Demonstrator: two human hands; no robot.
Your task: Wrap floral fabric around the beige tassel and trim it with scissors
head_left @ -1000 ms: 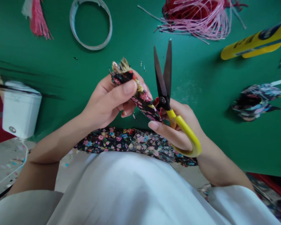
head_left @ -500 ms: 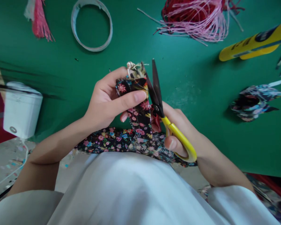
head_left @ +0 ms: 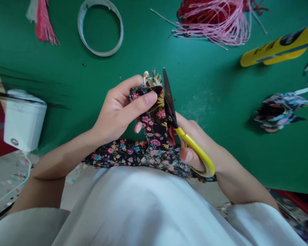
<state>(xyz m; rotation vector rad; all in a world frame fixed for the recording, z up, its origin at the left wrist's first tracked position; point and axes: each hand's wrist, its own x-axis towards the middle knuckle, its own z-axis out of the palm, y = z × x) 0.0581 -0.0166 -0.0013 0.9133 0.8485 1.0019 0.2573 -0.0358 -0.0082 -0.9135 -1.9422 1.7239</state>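
Observation:
A black fabric strip printed with small flowers (head_left: 154,126) is pinched between the thumb and fingers of my left hand (head_left: 120,106). Its upper end is folded, with a frayed, lighter edge showing above my thumb. More of the flowered fabric lies along the table edge against my shirt. My right hand (head_left: 192,136) grips yellow-handled scissors (head_left: 184,135), thumb through one loop. Their dark blades point up along the right edge of the strip and look closed together. Part of my right hand is hidden behind the handles.
On the green table (head_left: 149,44) lie a pale ring (head_left: 120,34), pink and red cords (head_left: 215,24), a pink tassel (head_left: 44,25), a yellow tube (head_left: 272,51) and a bunched patterned cloth piece (head_left: 274,111). A white box (head_left: 24,123) with a cord is at the left.
The scissor blades have closed from a slightly open position. My left hand and the fabric have shifted slightly right, and small dark bits now show on the table near the blades.

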